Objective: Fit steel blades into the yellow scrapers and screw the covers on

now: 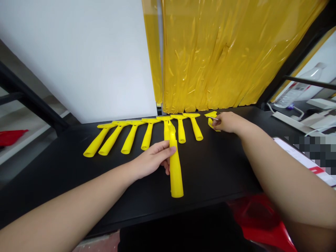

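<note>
Your left hand (159, 156) grips one yellow handle (176, 173), not yet among the seven lined-up handles (130, 140), while your right hand (228, 122) pinches a thin metallic piece (214, 119) by small yellow parts (211, 114).

From the wearer's head, one camera looks forward and down, close above the black tabletop (212, 171).

Smooth yellow plastic tools (147, 136) w/ a low sheen on a matt black tabletop (210, 161), nr. a thin, shiny metal-looking piece (211, 118); bkgd.: glossy, crinkled yellow film (210, 52), smooth matt white panel (91, 52), clear plastic btl. (296, 90)
</note>
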{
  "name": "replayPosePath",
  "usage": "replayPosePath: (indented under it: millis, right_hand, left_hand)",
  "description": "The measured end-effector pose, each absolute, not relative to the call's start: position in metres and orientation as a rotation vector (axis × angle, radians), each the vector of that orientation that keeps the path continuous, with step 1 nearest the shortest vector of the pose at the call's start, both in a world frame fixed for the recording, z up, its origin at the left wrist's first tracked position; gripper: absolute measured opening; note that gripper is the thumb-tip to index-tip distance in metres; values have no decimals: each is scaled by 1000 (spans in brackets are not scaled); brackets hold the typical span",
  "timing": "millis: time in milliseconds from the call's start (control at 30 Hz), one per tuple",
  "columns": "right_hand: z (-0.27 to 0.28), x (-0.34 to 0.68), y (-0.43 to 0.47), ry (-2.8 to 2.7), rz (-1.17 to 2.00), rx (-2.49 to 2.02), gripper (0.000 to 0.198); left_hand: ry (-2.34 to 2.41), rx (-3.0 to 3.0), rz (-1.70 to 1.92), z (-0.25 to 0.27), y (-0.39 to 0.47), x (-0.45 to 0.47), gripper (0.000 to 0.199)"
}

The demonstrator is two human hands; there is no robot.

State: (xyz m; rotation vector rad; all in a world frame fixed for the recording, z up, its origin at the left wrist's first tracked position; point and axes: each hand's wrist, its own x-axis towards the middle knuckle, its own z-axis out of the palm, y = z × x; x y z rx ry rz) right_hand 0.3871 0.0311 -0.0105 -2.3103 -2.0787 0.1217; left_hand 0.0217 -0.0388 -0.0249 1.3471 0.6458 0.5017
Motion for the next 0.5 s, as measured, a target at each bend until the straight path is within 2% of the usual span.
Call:
replayPosePath:
  millis: [300,500]
  right_hand:
    - [7,368,8,-2266,420,-2185,2]
    - [13,354,-1,-2287,478,-2226,10]
  left_hand:
    - [647,1339,499,-25,-38,21,38]
    - [657,1344,488,-27,-37,20,38]
